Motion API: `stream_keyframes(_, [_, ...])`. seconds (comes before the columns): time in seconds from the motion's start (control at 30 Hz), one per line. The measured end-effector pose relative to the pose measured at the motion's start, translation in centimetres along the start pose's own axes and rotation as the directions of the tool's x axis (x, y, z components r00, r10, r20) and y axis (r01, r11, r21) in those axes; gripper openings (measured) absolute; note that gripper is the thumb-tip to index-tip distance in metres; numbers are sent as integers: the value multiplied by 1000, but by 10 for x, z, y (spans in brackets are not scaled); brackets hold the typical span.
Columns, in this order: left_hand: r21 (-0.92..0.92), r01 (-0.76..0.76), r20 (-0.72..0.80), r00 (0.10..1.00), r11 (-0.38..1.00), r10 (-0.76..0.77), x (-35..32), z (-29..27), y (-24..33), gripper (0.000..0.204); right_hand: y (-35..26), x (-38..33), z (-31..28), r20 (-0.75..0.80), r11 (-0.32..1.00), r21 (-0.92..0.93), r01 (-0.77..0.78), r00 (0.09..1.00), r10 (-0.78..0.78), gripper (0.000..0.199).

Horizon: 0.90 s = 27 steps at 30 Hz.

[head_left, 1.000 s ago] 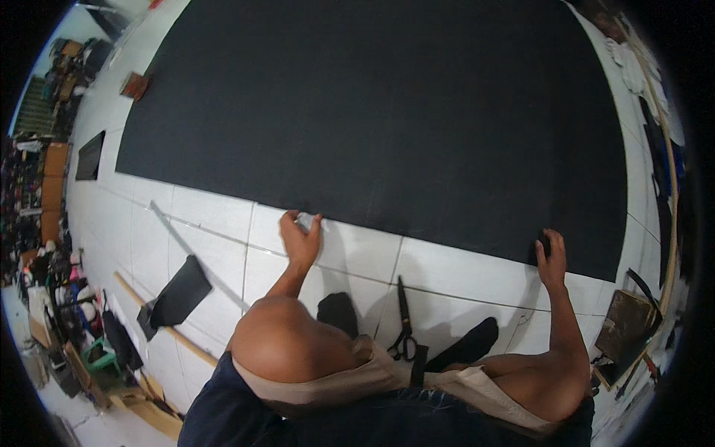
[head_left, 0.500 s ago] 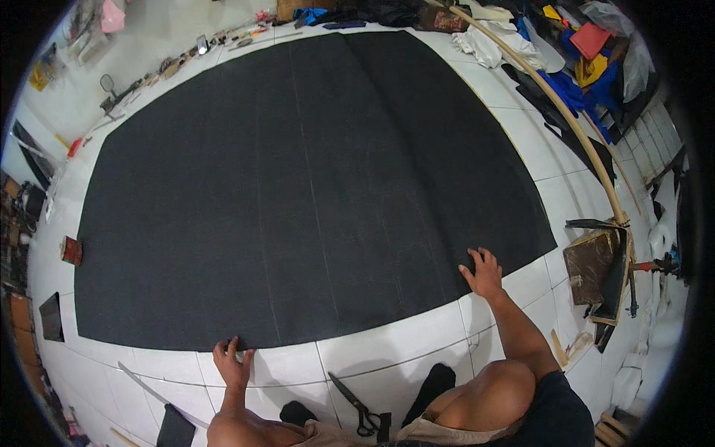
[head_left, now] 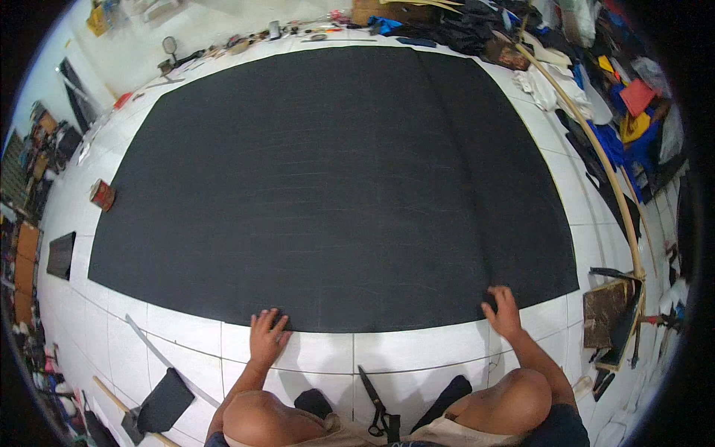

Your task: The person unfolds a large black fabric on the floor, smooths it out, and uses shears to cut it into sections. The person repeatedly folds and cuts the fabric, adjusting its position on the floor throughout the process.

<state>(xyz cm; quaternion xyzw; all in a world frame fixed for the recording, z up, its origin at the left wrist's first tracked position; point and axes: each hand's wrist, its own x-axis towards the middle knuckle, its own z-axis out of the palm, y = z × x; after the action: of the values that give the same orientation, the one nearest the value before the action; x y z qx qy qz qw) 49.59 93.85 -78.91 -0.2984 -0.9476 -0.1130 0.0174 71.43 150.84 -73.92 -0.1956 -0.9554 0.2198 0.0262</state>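
Observation:
A large black sheet of material (head_left: 320,194) lies spread over the tiled floor, with faint light lines across it and a soft crease down its right part. My left hand (head_left: 269,337) rests at its near edge with fingers spread on the border. Farther right, my right hand (head_left: 504,309) lies over the near edge too, its fingers stretched out near the foot of the crease. Neither hand holds anything. Between my feet, a pair of large black scissors (head_left: 377,410) lies on the tiles, blades pointing away from me.
At the sheet's left edge stands a red-brown tin (head_left: 103,195). A dark square piece (head_left: 62,255), a metal ruler (head_left: 167,357) and a black scrap (head_left: 167,401) lie at left. To the right are a long curved pole (head_left: 596,141), a brown block (head_left: 607,313) and heaped cloths.
The view has turned and shifted. My left hand now lies spread on the sheet's edge, where its fingers were bent before. My right hand stays near the crease.

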Motion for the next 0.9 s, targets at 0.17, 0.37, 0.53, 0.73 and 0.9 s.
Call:
stream_keyframes(0.17, [-40, -63, -9, 998, 997, 63, 2, 16, -1, 43, -56, -55, 51, 478, 921, 71, 383, 798, -368, 32])
stream_keyframes(0.37, [-73, -33, 27, 999, 997, 35, -3, 10, 9, 49, -162, -78, 107, 510, 486, 533, 693, 196, -838, 42])
stream_keyframes(0.53, [-276, -22, 63, 997, 961, 41, -8, -6, -3, 51, -186, -74, 123, 433, 268, 554, 788, 2, -902, 46])
stream_keyframes(0.73, [-128, -34, -42, 999, 991, 29, -14, 4, -22, 38, -151, -82, 124, 636, 435, 451, 779, 62, -769, 34])
stream_keyframes(0.9, [-126, -77, -131, 990, 989, 60, -6, 18, -20, 31, -112, -94, 86, 674, 626, 218, 749, 348, -652, 25])
